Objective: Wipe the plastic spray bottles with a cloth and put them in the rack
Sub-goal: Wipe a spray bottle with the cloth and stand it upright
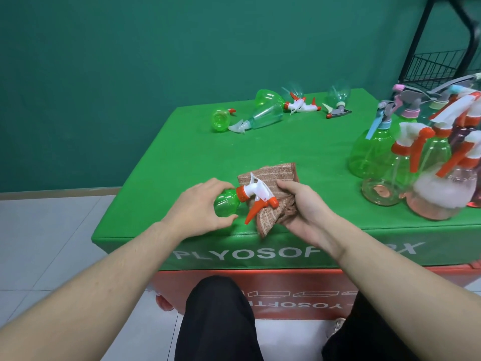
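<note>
My left hand grips a small green spray bottle lying on its side near the front edge of the green table. Its white and orange trigger head points right and lies against a brown cloth. My right hand holds the bunched cloth just right of the trigger head. Several more spray bottles lie on their sides at the back of the table. A black wire rack stands behind the table's back right corner.
A dense cluster of upright spray bottles, green, clear and pink, fills the table's right side. A green wall stands behind. Pale floor tiles lie to the left. An orange box sits under the table, by my knees.
</note>
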`<state>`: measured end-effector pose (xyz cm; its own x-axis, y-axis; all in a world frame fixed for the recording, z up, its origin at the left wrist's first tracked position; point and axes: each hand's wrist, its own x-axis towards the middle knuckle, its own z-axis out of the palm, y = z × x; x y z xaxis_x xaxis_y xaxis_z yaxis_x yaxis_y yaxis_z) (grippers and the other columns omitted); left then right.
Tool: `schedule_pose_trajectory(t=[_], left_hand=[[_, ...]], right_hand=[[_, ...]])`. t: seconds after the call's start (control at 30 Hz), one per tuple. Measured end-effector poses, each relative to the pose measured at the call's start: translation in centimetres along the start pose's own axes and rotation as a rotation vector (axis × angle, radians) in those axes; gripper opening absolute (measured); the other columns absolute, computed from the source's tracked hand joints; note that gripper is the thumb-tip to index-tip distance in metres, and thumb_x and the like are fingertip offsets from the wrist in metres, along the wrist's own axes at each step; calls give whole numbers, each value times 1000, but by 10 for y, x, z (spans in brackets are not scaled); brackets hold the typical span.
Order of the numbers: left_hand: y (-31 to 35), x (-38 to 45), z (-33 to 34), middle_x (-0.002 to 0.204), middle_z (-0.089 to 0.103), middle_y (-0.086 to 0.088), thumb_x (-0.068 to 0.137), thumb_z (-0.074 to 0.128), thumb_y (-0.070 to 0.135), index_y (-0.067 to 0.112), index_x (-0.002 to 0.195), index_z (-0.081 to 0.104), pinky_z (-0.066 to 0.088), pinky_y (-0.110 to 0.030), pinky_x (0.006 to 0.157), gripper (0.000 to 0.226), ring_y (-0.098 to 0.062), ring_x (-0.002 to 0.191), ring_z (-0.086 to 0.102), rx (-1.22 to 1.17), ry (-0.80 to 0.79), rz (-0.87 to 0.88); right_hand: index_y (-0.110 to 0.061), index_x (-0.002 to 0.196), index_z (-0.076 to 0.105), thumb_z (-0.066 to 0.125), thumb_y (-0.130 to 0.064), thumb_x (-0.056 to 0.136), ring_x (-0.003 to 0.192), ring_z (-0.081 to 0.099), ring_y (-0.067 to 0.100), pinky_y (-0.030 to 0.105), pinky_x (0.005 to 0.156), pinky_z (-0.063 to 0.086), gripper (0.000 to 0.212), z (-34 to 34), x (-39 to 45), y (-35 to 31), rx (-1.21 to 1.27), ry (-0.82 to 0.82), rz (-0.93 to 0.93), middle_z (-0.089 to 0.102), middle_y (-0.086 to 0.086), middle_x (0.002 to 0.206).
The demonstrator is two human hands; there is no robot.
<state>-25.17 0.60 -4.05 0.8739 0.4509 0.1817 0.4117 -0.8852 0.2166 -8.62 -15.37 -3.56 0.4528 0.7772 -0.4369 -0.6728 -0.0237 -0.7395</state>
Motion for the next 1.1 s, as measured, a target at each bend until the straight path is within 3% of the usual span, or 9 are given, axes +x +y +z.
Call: schedule_pose_trajectory(t=[0.1, 0.2, 0.37, 0.47, 0.6, 0.7, 0.8, 0.93, 1.1], left_hand=[[-1, -2, 3, 133, 58, 11, 81, 71, 58, 29, 142, 50, 46, -37, 105, 71, -12, 121, 55, -6, 20, 11], [-2, -3, 4, 134, 57, 10, 81, 71, 57, 28, 142, 50, 44, -35, 105, 71, -13, 121, 55, -12, 33, 11], [-1, 0, 5, 133, 58, 9, 80, 73, 56, 28, 142, 49, 45, -36, 105, 72, -15, 122, 54, -5, 12, -2], [1, 3, 6, 131, 58, 9, 80, 71, 58, 30, 142, 49, 47, -37, 103, 72, -16, 121, 55, 24, -12, -3], [0, 2, 6, 132, 58, 11, 80, 72, 58, 31, 142, 48, 46, -36, 104, 72, -15, 122, 54, 19, 4, -24], [0, 2, 7, 131, 58, 12, 80, 71, 59, 32, 141, 49, 47, -35, 101, 70, -15, 120, 55, 24, 4, -26], [3, 4, 7, 130, 58, 11, 80, 72, 59, 32, 141, 49, 48, -36, 99, 70, -16, 119, 56, 47, -10, -30], [2, 8, 5, 128, 58, 11, 82, 73, 55, 30, 140, 49, 49, -35, 96, 68, -16, 116, 56, 12, 16, -91], [5, 10, 8, 126, 58, 11, 81, 71, 59, 32, 139, 49, 50, -36, 93, 68, -16, 114, 58, 70, 3, -63]], right_hand=[[-7, 107, 68, 50, -21, 104, 75, 69, 23, 35, 73, 57, 24, 6, 2, 0, -4, -36, 38, 75, 12, 91], [-6, 98, 66, 47, -24, 105, 66, 63, 20, 34, 67, 55, 27, 14, 5, 0, 15, -44, 71, 69, 11, 77], [-6, 100, 64, 49, -28, 105, 71, 53, 18, 37, 90, 48, 27, 26, 11, 1, 30, -30, 150, 61, 12, 80], [-4, 99, 64, 51, -27, 104, 70, 53, 18, 37, 87, 51, 27, 25, 14, 2, 40, 6, 175, 61, 13, 78], [1, 109, 64, 50, -25, 105, 81, 63, 23, 41, 86, 57, 30, 19, 9, -4, 101, 31, 146, 73, 20, 86], [0, 116, 64, 47, -23, 106, 94, 68, 26, 44, 89, 57, 30, 15, 3, -11, 81, 23, 103, 75, 20, 104], [1, 114, 64, 44, -22, 107, 97, 71, 27, 45, 84, 57, 31, 7, -1, -14, 61, 12, 83, 76, 20, 104], [1, 112, 65, 44, -22, 107, 94, 73, 26, 43, 87, 56, 32, -3, -7, -22, 86, 19, 63, 76, 18, 104], [2, 112, 63, 42, -22, 108, 82, 76, 27, 43, 78, 56, 32, -4, -6, -24, 51, 22, 58, 76, 19, 102]])
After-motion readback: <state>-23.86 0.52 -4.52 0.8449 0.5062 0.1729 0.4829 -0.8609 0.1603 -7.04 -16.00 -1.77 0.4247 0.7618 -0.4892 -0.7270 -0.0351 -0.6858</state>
